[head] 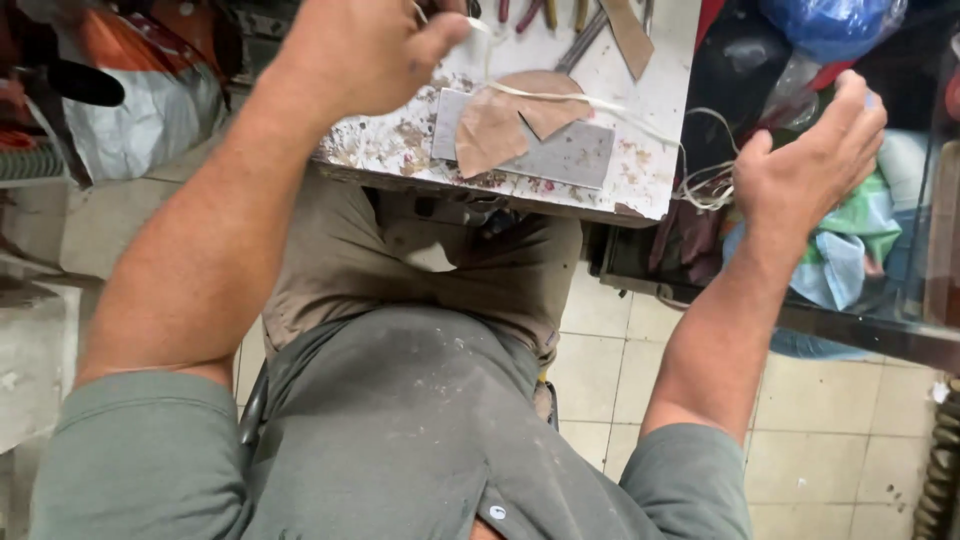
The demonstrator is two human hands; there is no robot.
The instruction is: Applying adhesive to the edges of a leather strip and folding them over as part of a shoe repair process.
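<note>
Here, right hand over cloth-filled bin, left hand pinching cord

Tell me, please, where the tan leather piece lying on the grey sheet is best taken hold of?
Grip the tan leather piece at its lower left edge, coming from the near side of the worktable. That corner overhangs the grey sheet, so fingers can slip under it there. The white cord crosses the upper part, and tools lie beyond, so the far side looks less handy.
</note>
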